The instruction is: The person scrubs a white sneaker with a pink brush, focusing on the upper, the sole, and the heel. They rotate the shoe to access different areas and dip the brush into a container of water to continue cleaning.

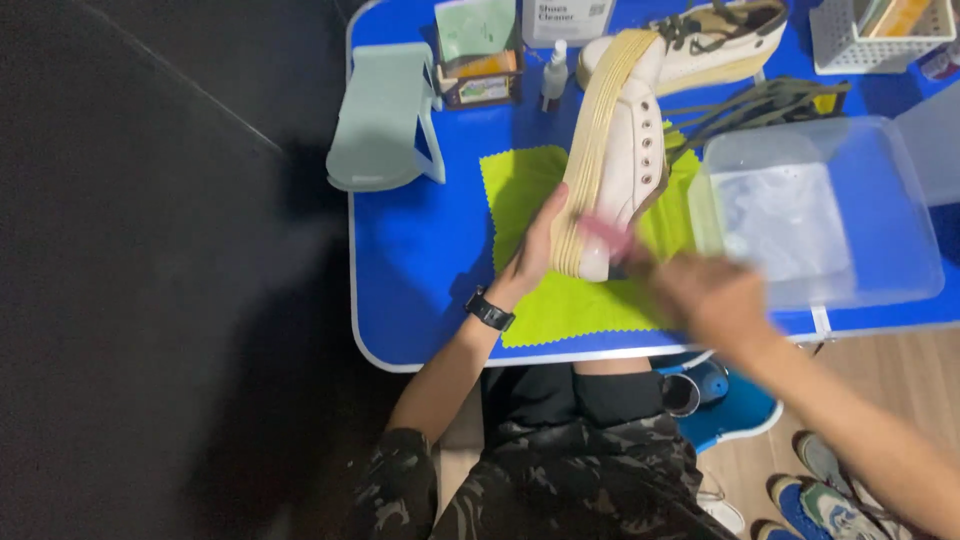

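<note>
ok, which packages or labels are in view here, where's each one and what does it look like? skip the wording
White labelled container: back edge of the blue table, centre; pale face with dark print, top cut off.
Small box with a green-and-orange label: back left, beside the pale green plastic stand; brownish sides.
Pale green card or pouch: upright behind that box; flat, rectangular.
Small clear spray bottle: between box and white shoe; label too small to tell.
</note>
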